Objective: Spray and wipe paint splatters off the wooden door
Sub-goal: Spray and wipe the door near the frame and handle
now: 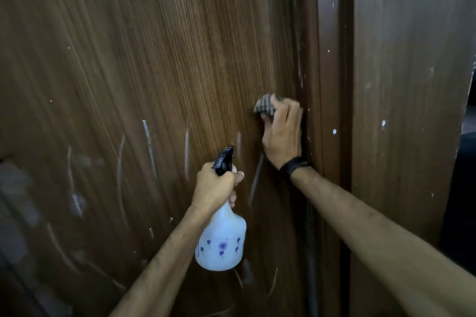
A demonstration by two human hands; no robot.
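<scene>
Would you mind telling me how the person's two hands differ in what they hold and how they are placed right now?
The left hand grips the neck of a translucent white plastic spray bottle with purple flower prints, held off the brown wooden door. The right hand presses a grey checked cloth against the door near its right edge, sits higher, and wears a black wristband. Both are bare.

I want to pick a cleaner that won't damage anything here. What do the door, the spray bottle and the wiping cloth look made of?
Door: brown wood or wood-look laminate, semi-gloss, judging by its fine straight grain and a glare patch.
Spray bottle: translucent white plastic with printed purple flowers and a black plastic trigger head.
Cloth: woven fabric, going by its small check pattern; the fibre is unclear.
</scene>
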